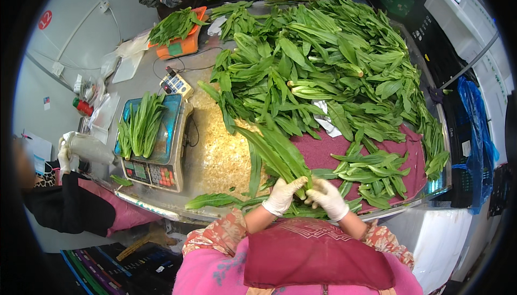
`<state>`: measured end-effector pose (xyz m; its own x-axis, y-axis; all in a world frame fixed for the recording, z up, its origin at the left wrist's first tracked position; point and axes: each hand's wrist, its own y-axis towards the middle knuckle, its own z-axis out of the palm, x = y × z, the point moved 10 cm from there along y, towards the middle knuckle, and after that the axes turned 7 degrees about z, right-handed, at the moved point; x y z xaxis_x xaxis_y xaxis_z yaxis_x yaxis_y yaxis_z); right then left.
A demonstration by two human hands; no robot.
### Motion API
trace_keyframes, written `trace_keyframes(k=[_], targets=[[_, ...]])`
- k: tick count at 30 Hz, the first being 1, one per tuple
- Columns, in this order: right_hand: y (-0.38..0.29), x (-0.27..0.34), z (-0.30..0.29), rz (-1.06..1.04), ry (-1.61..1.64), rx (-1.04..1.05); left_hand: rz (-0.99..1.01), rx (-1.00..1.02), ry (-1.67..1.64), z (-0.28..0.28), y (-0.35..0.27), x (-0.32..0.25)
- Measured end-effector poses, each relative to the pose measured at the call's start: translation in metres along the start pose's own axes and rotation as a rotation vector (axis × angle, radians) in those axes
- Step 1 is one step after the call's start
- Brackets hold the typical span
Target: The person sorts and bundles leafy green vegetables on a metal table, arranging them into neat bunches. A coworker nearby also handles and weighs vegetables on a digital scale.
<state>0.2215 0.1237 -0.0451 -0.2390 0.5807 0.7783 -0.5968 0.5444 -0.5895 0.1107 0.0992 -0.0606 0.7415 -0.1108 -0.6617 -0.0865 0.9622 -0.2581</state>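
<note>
Long green leaves of a leafy vegetable (278, 153) rise from between my two white-gloved hands, close to the table's near edge. My left hand (282, 196) grips the bunch near its pale base. On the other side my right hand (328, 199) has its fingers bent against the stem end; whether it grips a leaf is partly hidden. Loose leaves (214, 201) lie along the edge and under my hands. Smaller leafy stalks (373, 171) rest on a maroon cloth (315, 151) to the right. A large heap of leafy bunches (323, 60) covers the far side.
A digital scale (151, 169) holding a bunch of greens (143, 129) stands on the left. Beyond it is an orange scale (177, 48) with more greens. A co-worker's gloved hand (64, 155) holds a clear bag at left; other co-workers stand across the metal table (210, 56).
</note>
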Motion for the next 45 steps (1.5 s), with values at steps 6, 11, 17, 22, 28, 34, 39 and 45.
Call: trace_keyframes(k=[6, 11, 17, 22, 28, 34, 39, 45], targets=[[0.006, -0.012, 0.017, -0.041, 0.222, 0.176, -0.046, 0.230, -0.277, 0.034, -0.007, -0.007], [0.003, -0.026, 0.027, -0.010, 0.228, 0.349, -0.165, 0.231, -0.184, 0.030, -0.009, 0.003], [0.012, -0.039, 0.021, 0.050, 0.129, 0.212, -0.080, -0.015, 0.049, 0.005, -0.006, 0.003], [0.012, -0.034, 0.019, 0.044, 0.099, 0.155, -0.068, -0.027, 0.011, 0.015, -0.009, -0.003], [0.009, -0.022, 0.018, -0.006, 0.053, 0.073, -0.006, -0.104, 0.125, 0.004, -0.008, -0.005], [0.010, -0.021, 0.015, -0.033, 0.043, 0.089, -0.069, 0.099, 0.035, 0.016, -0.006, 0.002], [0.014, -0.034, 0.013, 0.005, 0.219, 0.141, -0.020, -0.022, 0.037, 0.009, -0.004, -0.001], [0.015, -0.041, 0.009, -0.005, 0.169, 0.121, -0.109, -0.003, -0.018, 0.010, -0.008, 0.011]])
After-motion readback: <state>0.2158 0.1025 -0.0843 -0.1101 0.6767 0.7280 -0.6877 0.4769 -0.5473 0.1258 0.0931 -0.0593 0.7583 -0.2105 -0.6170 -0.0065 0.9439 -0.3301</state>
